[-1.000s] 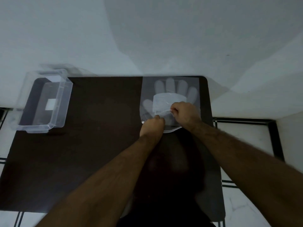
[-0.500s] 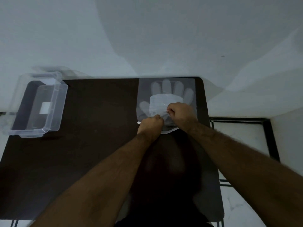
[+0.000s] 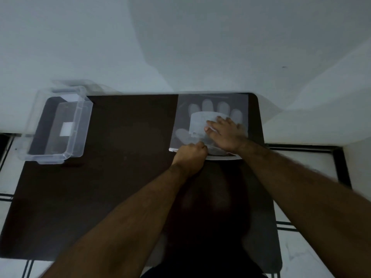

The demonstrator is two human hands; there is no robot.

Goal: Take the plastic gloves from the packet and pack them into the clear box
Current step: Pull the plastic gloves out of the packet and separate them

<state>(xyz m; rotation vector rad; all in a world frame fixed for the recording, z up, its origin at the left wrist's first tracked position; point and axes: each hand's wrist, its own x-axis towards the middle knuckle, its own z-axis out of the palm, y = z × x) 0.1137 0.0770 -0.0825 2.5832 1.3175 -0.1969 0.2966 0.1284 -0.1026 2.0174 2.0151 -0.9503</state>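
A flat clear packet of plastic gloves (image 3: 210, 109) lies at the far right of the dark table, a pale hand shape showing through it. My left hand (image 3: 190, 155) is a closed fist pinching the packet's near edge. My right hand (image 3: 226, 133) lies on the packet with fingers spread flat, reaching onto the white glove stack; whether the fingers are inside the packet's mouth I cannot tell. The clear box (image 3: 58, 125) stands open at the far left corner, only a white label visible in it.
The dark table (image 3: 124, 177) stands against a pale wall. Tiled floor and a black frame (image 3: 339, 157) show past the table's right edge. The box overhangs the table's far left edge.
My right hand went from a closed pinch at the packet's near end to fingers spread flat farther up on the packet. My left fist stays at the near edge.
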